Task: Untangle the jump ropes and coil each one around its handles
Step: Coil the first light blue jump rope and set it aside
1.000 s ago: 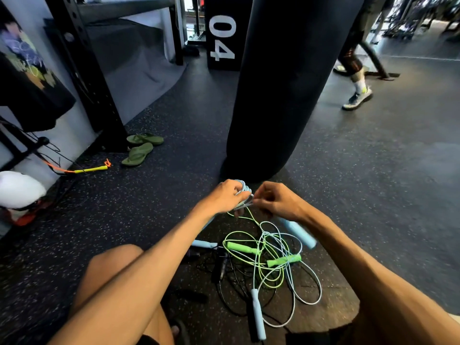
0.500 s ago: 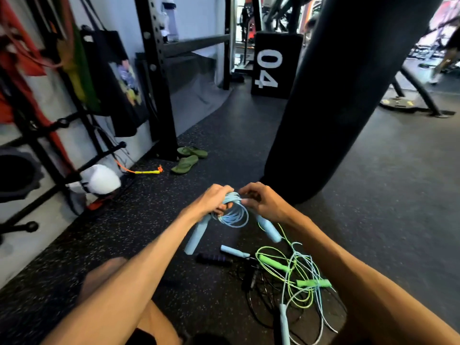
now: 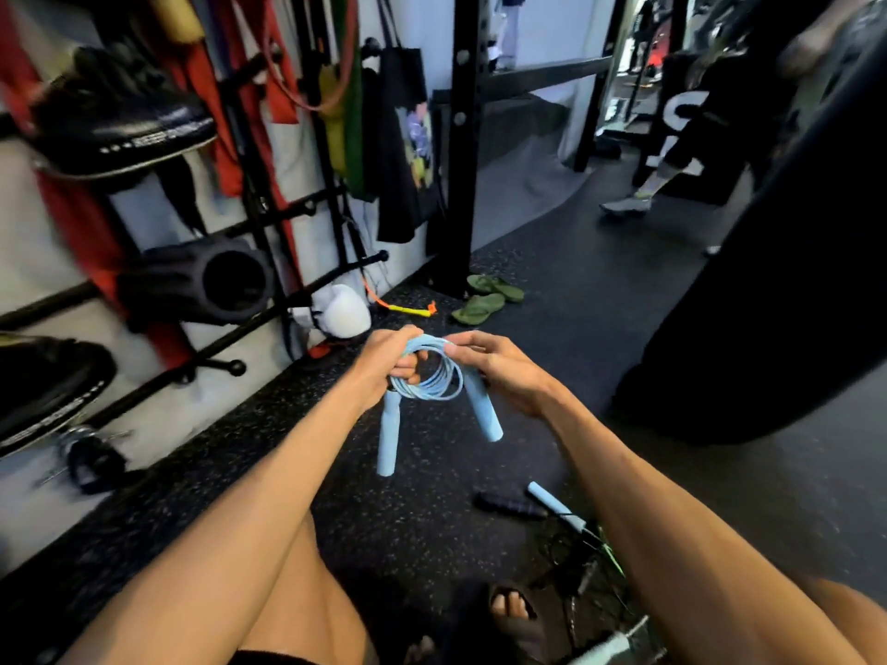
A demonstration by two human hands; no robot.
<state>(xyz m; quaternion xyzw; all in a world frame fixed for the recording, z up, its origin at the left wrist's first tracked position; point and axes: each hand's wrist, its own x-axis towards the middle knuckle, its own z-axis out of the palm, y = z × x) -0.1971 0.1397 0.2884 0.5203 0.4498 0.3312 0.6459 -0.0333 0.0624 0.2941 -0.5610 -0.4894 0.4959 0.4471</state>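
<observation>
A light blue jump rope (image 3: pixel 432 383) is wound into a small coil, and its two blue handles (image 3: pixel 389 434) hang down from it. My left hand (image 3: pixel 386 362) grips the coil at its left side. My right hand (image 3: pixel 499 367) pinches the coil's top right. Both hands hold it up above the floor. Lower right on the floor lie a black handle (image 3: pixel 509 503), another light blue handle (image 3: pixel 557 506) and a tangle of black and green rope (image 3: pixel 588 563), mostly hidden behind my right forearm.
A black punching bag (image 3: pixel 777 300) hangs at the right. A wall rack (image 3: pixel 269 261) with pads, bands and a white glove (image 3: pixel 338 312) fills the left. Green flip-flops (image 3: pixel 485 300) lie by a black upright post (image 3: pixel 463 146). A person's legs pass at the back right.
The view has swung left and up, so the rope pile now sits at the lower right. My hands have lifted the blue coil, which looks tighter, with both handles hanging free.
</observation>
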